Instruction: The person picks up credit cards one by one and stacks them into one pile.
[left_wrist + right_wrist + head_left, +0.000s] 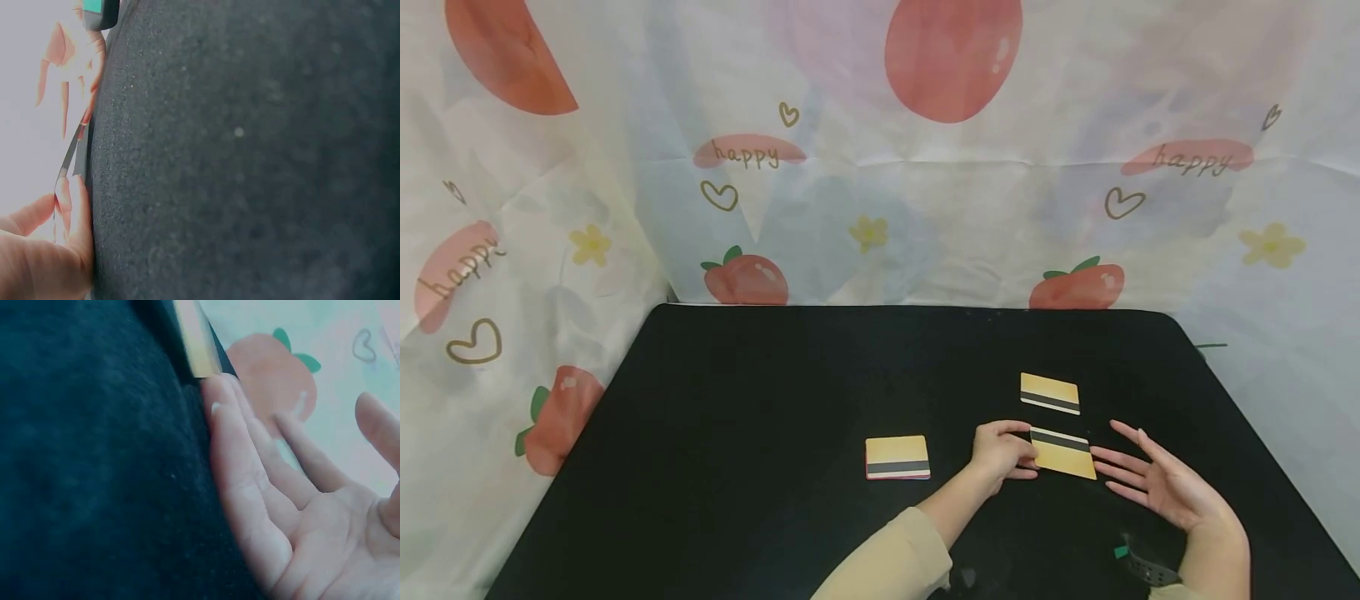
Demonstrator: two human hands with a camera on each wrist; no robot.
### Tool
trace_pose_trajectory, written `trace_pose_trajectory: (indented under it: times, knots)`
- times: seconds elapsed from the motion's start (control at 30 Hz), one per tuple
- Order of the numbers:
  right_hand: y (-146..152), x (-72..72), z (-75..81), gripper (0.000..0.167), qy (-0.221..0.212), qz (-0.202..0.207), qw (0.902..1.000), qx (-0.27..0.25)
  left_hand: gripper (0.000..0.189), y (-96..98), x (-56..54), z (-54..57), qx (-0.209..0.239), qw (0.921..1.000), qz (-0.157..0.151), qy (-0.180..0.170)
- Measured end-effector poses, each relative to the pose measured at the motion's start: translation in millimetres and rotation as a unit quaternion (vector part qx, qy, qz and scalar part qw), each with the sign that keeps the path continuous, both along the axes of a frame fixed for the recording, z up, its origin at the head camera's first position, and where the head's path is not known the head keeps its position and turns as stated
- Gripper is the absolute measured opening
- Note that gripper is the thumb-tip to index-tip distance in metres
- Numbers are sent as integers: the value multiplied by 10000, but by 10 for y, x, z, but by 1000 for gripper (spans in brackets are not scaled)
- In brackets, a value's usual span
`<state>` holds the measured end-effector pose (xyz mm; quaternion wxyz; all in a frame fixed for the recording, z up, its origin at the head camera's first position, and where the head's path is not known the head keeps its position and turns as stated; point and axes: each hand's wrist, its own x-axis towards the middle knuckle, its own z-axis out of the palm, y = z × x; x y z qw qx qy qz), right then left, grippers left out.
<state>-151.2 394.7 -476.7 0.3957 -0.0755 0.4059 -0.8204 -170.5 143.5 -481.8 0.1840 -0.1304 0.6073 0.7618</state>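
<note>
Between my two hands is a gold card [1064,454] with a dark stripe, its stripe side facing away from me. My left hand [997,452] pinches its left edge between thumb and fingers, and the left wrist view shows the card [67,156] tilted edge-on just above the tabletop. Fingers of my right hand [1180,490] are stretched out, palm turned up, with fingertips right at the card's other edge. In the right wrist view those fingertips [220,387] meet the card's end. A second gold card [1049,393] lies flat just beyond.
A small stack of cards [897,457], gold on top with red and blue edges beneath, lies left of my left hand. The black table [737,400] meets a patterned white cloth [940,208] at the back and along both sides.
</note>
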Motion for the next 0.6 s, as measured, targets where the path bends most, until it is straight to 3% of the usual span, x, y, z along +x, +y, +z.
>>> trace_pose_trajectory:
  times: [0.07, 0.13, 0.3, 0.43, 0.6]
  knots:
    - [-53, 10, 40, 46, 191, -158, 9982, 555, 30, -29, -3, 1, -5, 9999, -10, 102]
    - [-119, 25, 81, 39, 374, -373, 9900, 1304, 31, -61, -6, 5, -6, 9998, -21, 185]
    - [-313, 57, 146, 40, 486, -1079, 9502, 2884, 31, -146, -16, 30, 44, 9996, -53, 271]
    - [-455, 78, 167, 29, 396, -1574, 9292, 3319, 31, -217, -19, 63, 123, 9993, -132, 326]
    - [-603, 85, 193, 30, 413, -1969, 9175, 3430, 32, -292, -16, 83, 207, 9990, -129, 378]
